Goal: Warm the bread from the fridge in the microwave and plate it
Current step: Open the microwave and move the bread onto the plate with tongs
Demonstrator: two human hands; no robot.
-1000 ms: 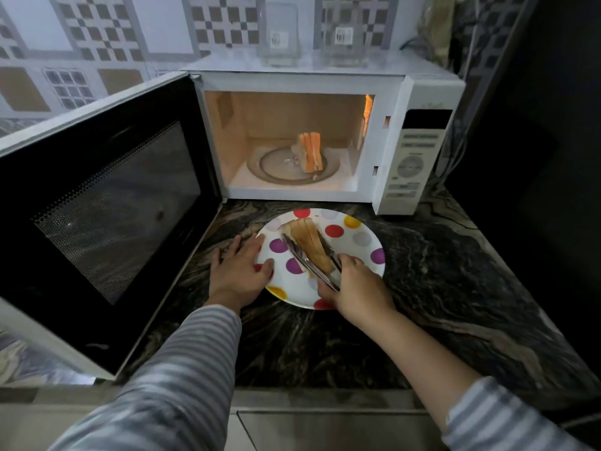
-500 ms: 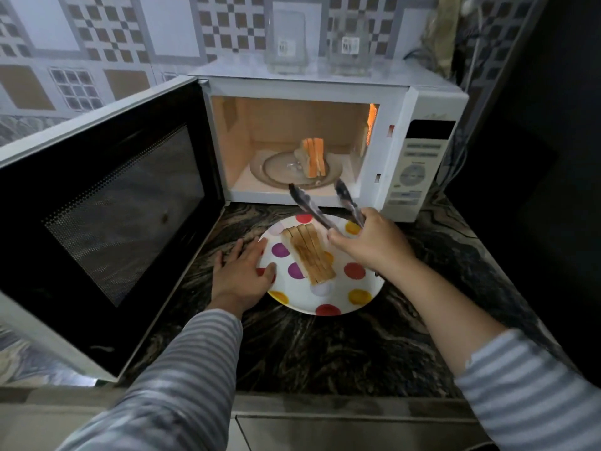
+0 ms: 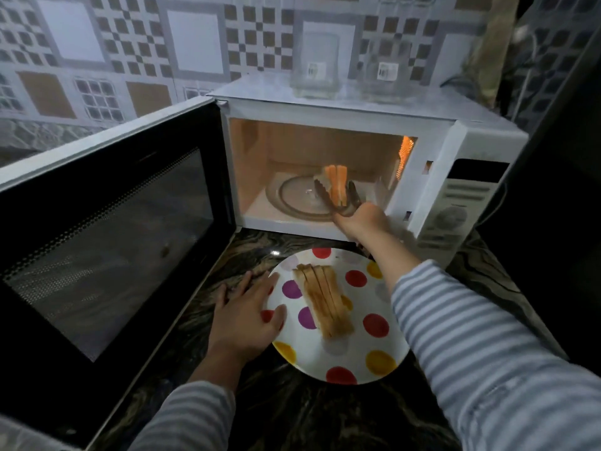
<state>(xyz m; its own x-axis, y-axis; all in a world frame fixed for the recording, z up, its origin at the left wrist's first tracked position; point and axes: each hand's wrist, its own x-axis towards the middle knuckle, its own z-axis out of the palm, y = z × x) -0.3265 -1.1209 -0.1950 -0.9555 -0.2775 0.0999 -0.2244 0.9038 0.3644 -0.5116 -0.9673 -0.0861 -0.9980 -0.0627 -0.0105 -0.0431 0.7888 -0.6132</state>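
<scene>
A white microwave (image 3: 455,177) stands lit with its door (image 3: 107,222) swung wide to the left. Upright bread slices (image 3: 337,183) stand on its glass turntable (image 3: 292,196). My right hand (image 3: 361,221) reaches into the opening and grips metal tongs (image 3: 338,196), whose two arms sit either side of those slices. On the counter in front lies a white plate (image 3: 383,304) with coloured dots, and several bread slices (image 3: 323,304) lie on it. My left hand (image 3: 247,317) rests flat on the counter, thumb touching the plate's left rim.
Two clear glass containers (image 3: 317,68) stand on top of the microwave. Its control panel (image 3: 455,206) is at the right. The dark marbled counter (image 3: 325,415) runs toward me. A dark surface rises at the right, and cables hang behind the microwave.
My right hand has left the bread on the plate and carried the tongs up into the microwave, around the slices there. The left hand has stayed at the plate's rim.
</scene>
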